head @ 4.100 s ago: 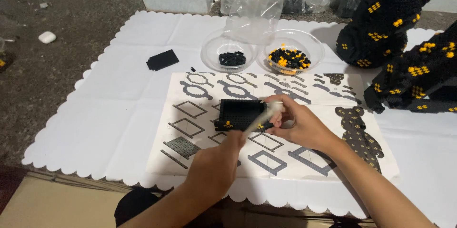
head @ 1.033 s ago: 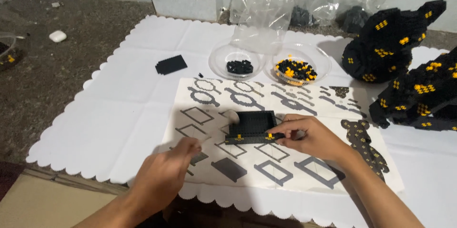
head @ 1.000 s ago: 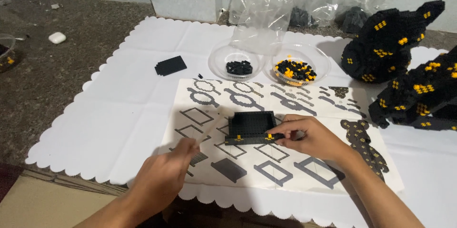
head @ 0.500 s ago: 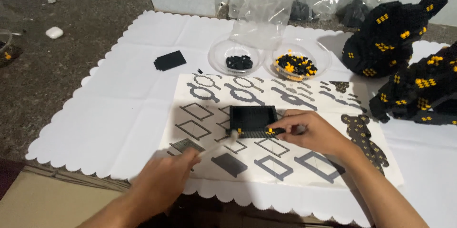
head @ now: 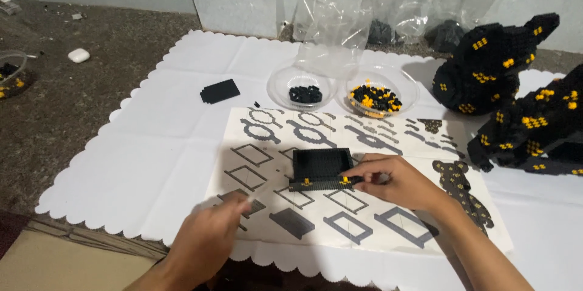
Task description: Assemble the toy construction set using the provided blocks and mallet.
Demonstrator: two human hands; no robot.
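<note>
Black brick tray on instruction sheet: right hand fingers pinching tray's right front corner. Left hand blurred near tray's left-front, fingers unclear. Keep tray flat, steady.

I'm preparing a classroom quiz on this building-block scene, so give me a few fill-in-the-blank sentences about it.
1. The right hand grips the black rectangular brick frame at its ____ end.
2. The frame rests on a printed ____ sheet.
3. The two clear round bowls lie ____ the frame.
4. The blurred left hand touches ____ of the frame.

Missing: right; instruction; beyond; nothing
</note>
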